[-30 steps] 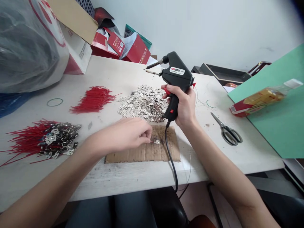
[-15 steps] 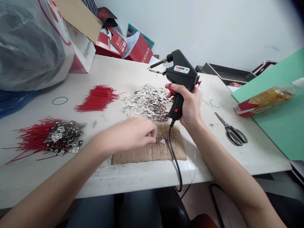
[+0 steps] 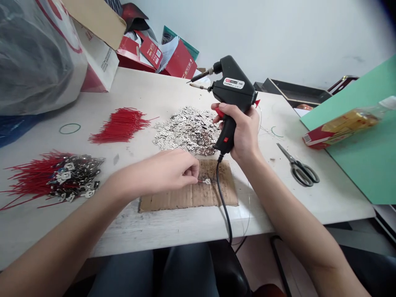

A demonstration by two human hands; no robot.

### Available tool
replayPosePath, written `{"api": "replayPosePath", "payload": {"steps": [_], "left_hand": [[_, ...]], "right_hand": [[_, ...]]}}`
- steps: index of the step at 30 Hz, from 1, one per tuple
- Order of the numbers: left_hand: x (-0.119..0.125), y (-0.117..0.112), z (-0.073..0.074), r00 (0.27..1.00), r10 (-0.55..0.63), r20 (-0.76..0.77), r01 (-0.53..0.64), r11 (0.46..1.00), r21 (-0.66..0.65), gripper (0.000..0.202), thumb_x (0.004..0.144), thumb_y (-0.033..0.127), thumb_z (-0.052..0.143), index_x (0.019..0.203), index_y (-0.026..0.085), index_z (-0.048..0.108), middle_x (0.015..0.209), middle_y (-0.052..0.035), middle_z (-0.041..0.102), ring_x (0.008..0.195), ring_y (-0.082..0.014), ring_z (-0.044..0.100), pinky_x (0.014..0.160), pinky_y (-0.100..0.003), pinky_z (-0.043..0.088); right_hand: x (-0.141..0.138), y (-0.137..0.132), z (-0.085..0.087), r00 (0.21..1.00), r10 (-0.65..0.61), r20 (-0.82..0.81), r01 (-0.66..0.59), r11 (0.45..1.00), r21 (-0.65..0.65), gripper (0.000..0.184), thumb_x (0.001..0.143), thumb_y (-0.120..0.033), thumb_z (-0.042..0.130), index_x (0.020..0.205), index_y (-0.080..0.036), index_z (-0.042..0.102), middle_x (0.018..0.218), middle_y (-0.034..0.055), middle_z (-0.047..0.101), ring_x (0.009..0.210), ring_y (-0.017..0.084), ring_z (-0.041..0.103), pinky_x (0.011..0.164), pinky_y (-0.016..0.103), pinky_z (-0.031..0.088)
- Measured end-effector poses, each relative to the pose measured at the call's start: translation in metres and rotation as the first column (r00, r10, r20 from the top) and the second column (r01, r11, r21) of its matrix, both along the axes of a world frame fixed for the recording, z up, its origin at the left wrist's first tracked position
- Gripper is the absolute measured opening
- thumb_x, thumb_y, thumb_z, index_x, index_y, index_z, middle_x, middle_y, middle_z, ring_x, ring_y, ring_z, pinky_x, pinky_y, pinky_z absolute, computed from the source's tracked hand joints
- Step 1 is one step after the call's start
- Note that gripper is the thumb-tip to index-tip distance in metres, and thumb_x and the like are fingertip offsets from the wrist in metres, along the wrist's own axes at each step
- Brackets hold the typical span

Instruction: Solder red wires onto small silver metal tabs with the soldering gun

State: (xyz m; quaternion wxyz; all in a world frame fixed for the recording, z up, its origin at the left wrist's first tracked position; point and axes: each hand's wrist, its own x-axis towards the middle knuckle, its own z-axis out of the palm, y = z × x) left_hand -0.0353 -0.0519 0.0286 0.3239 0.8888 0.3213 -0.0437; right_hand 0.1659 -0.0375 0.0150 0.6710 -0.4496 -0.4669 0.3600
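White tabletop (image 3: 161, 95) carries everything, with a green board (image 3: 365, 156) over its right end. At the near edge lies a scorched cardboard pad (image 3: 185, 198). Behind it is a heap of silvery tabs (image 3: 185, 130), left of that loose red wires (image 3: 119, 126), and nearer left a pile of wires with tabs on their ends (image 3: 62, 177).

Above the heap the right hand (image 3: 244, 136) is wrapped tight round the handle of a black soldering gun (image 3: 235, 88), forefinger on the red trigger. The gun is clear of the table, handle down, barrel and two thin tips aiming left and away from the person. Its body sits above the fist, and the cord (image 3: 224, 206) drops from the butt across the pad.

Scissors (image 3: 298, 169) lie to the right. The left hand (image 3: 167, 171) pinches a red wire (image 3: 200, 181) lying left to right, its end on a small tab (image 3: 207, 181) flat on the pad, just right of the fingertips.
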Motion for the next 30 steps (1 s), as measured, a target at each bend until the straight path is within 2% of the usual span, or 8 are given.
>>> {"api": "replayPosePath", "payload": {"steps": [7, 11, 16, 21, 27, 30], "left_hand": [[0.001, 0.000, 0.003, 1.000, 0.010, 0.024, -0.009, 0.999, -0.036, 0.011, 0.089, 0.025, 0.062, 0.084, 0.021, 0.071, 0.077, 0.0023, 0.070, 0.062, -0.0117, 0.059, 0.056, -0.027, 0.040], [0.000, -0.001, 0.003, 0.998, 0.003, 0.066, -0.005, 1.000, 0.021, 0.011, 0.086, 0.022, 0.060, 0.080, 0.021, 0.069, 0.073, 0.0025, 0.068, 0.060, -0.0113, 0.056, 0.055, -0.028, 0.038], [0.002, -0.004, 0.002, 0.989, 0.026, 0.146, -0.039, 0.995, 0.088, 0.009, 0.083, 0.022, 0.060, 0.078, 0.020, 0.067, 0.073, 0.0015, 0.068, 0.062, -0.0117, 0.057, 0.057, -0.028, 0.039], [0.004, -0.002, -0.003, 0.984, -0.029, 0.178, 0.005, 0.991, 0.132, 0.007, 0.080, 0.020, 0.061, 0.077, 0.021, 0.066, 0.073, 0.0043, 0.067, 0.065, -0.0107, 0.058, 0.060, -0.027, 0.041], [0.005, 0.000, -0.005, 0.978, -0.085, 0.189, 0.055, 0.985, 0.161, 0.012, 0.082, 0.012, 0.062, 0.079, 0.021, 0.071, 0.078, 0.0046, 0.069, 0.069, -0.0100, 0.060, 0.067, -0.028, 0.042], [0.005, 0.001, -0.007, 0.972, -0.120, 0.203, 0.087, 0.982, 0.165, 0.017, 0.085, 0.013, 0.060, 0.084, 0.022, 0.075, 0.082, 0.0047, 0.071, 0.073, -0.0099, 0.062, 0.070, -0.027, 0.043]], "right_hand": [[0.001, 0.001, -0.001, 1.000, 0.000, 0.011, 0.000, 1.000, -0.013, 0.020, 0.080, -0.035, 0.080, 0.087, -0.018, 0.072, 0.084, 0.0042, 0.070, 0.070, 0.016, 0.063, 0.053, 0.029, 0.045], [0.001, 0.000, -0.001, 1.000, 0.011, 0.000, -0.011, 1.000, 0.017, 0.017, 0.081, -0.032, 0.080, 0.084, -0.017, 0.071, 0.083, 0.0045, 0.071, 0.068, 0.015, 0.063, 0.054, 0.030, 0.045], [0.003, 0.001, -0.001, 0.999, 0.008, 0.031, -0.007, 1.000, -0.014, 0.021, 0.082, -0.037, 0.079, 0.087, -0.018, 0.071, 0.085, 0.0049, 0.071, 0.071, 0.017, 0.065, 0.051, 0.030, 0.044], [0.004, 0.003, -0.003, 0.999, 0.006, 0.048, -0.006, 1.000, 0.004, 0.019, 0.083, -0.035, 0.077, 0.088, -0.018, 0.071, 0.091, 0.0060, 0.071, 0.072, 0.016, 0.065, 0.054, 0.031, 0.045], [0.005, 0.003, -0.005, 0.999, 0.015, 0.052, -0.016, 1.000, 0.027, 0.022, 0.084, -0.040, 0.080, 0.086, -0.019, 0.072, 0.076, 0.0034, 0.067, 0.071, 0.018, 0.065, 0.056, 0.031, 0.047], [0.005, 0.003, -0.004, 0.998, 0.005, 0.067, -0.006, 1.000, 0.016, 0.021, 0.083, -0.040, 0.080, 0.085, -0.021, 0.071, 0.081, 0.0040, 0.069, 0.072, 0.018, 0.066, 0.055, 0.031, 0.046]]}}
